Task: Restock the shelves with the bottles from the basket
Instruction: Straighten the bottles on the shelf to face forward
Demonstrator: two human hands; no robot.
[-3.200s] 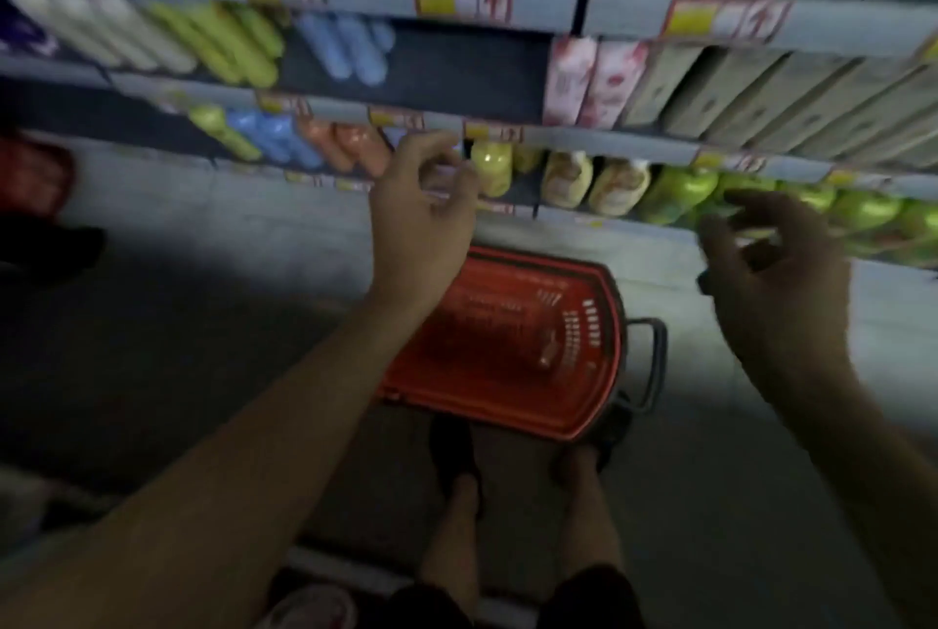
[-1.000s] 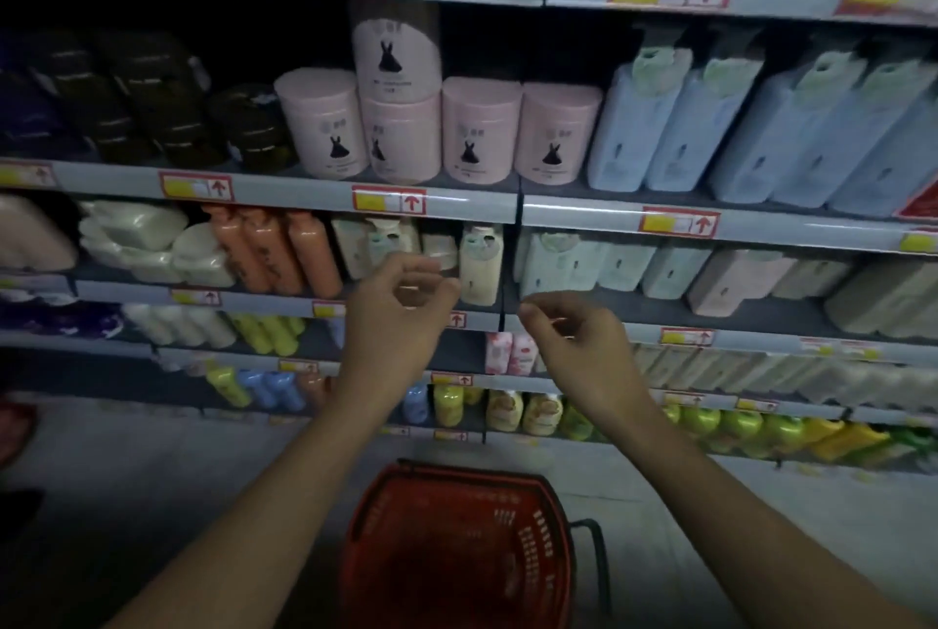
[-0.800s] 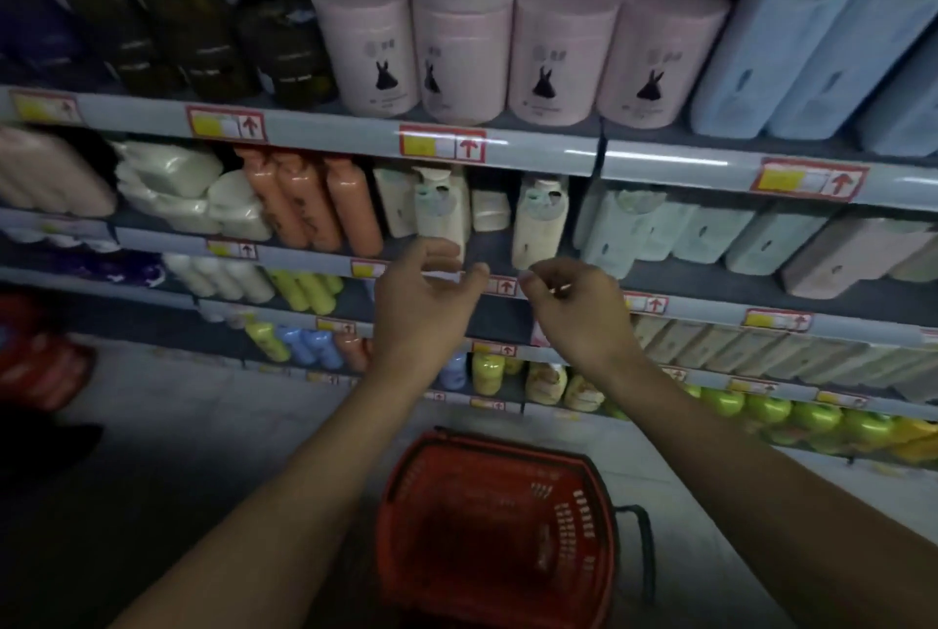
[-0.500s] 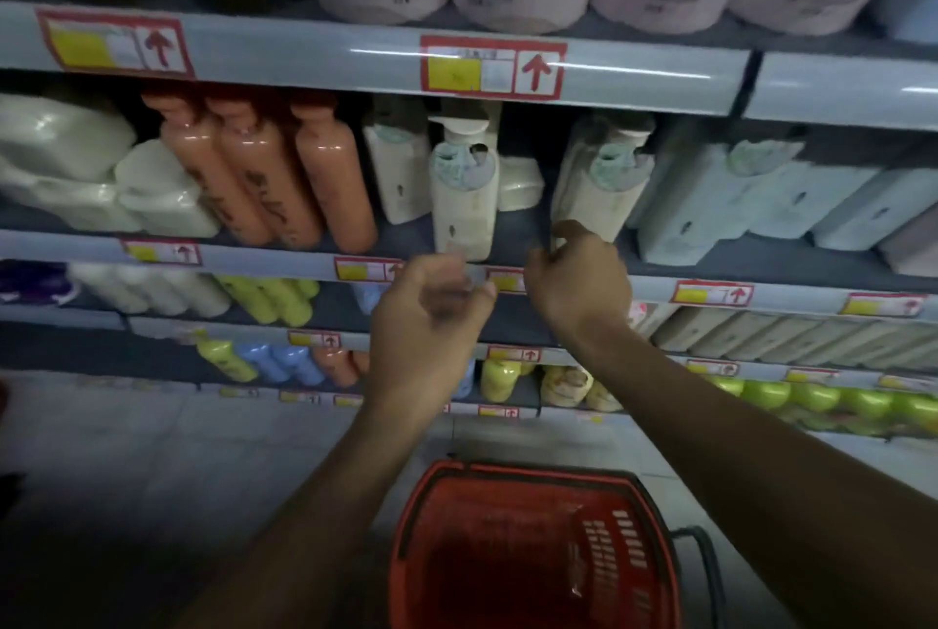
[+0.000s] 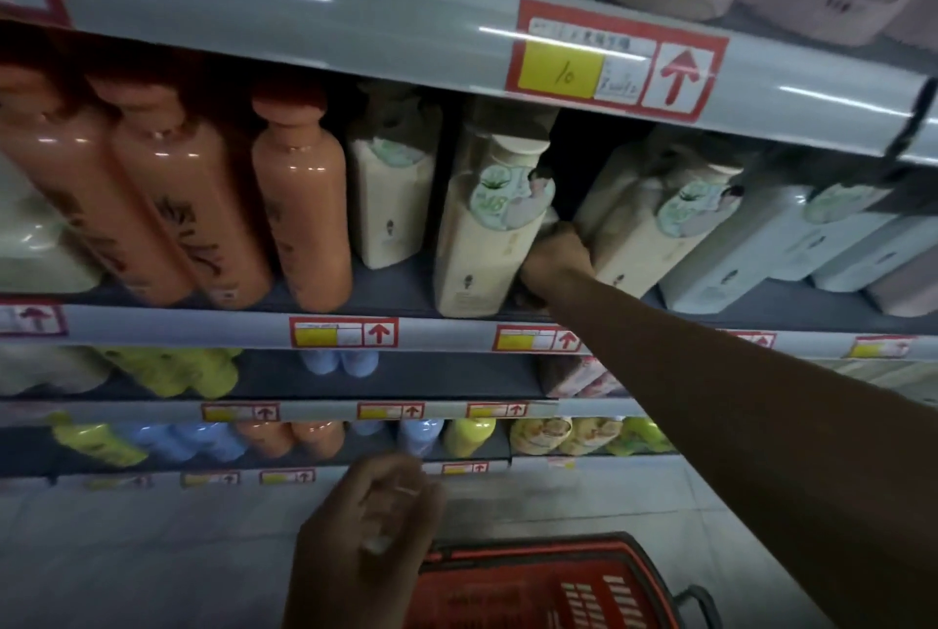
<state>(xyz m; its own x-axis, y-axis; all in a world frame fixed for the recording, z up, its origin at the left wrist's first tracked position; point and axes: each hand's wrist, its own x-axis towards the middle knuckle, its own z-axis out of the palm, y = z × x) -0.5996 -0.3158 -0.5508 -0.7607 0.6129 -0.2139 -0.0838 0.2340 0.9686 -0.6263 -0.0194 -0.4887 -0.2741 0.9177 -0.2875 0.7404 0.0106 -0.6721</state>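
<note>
Dim shop shelves (image 5: pixel 457 331) fill the view, several tiers of bottles running left to right behind price rails. On the main tier stand orange bottles (image 5: pixel 299 202) at left, cream bottles (image 5: pixel 487 232) in the middle and pale packs at right. Near the bottom edge sits the red basket (image 5: pixel 553 588); what it holds cannot be made out. The right hand (image 5: pixel 556 263) reaches into the gap between two cream bottles, touching both; its fingers are hidden, so whether it grips anything I cannot tell. The left hand (image 5: pixel 365 542) hangs low above the basket, fingers loosely curled, holding nothing. Risk: wedged in so tight a gap, the right hand could tip a neighbouring cream bottle off the shelf edge as it moves.
</note>
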